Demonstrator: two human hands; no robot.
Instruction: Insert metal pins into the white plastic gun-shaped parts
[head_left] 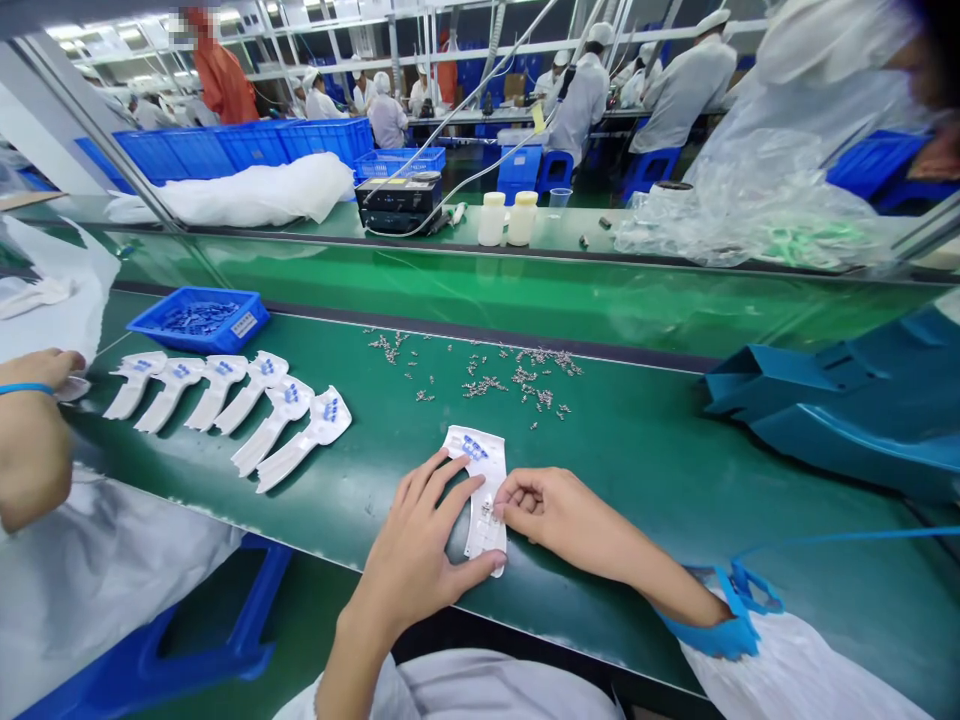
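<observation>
Factory assembly floor, indoors. Contents: long green belt bench (637,530); loose small metal parts (525,378) and white moulded plastic pieces (217,385) set out on it; blue parts tray (196,320); row of blue plastic crates (247,145); workers in white gowns and caps (682,95) seated on blue stools (649,170) at further benches; overhead metal racking (450,45) with strip lights (90,32).

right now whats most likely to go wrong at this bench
The small metal part at the fingertips of the right hand could slip from the white card pinned by the left hand. The card lies near the front edge of the green mat, so it might drop. The loose silver metal parts lie scattered uncontained, so a careless forearm could knock them around.
</observation>
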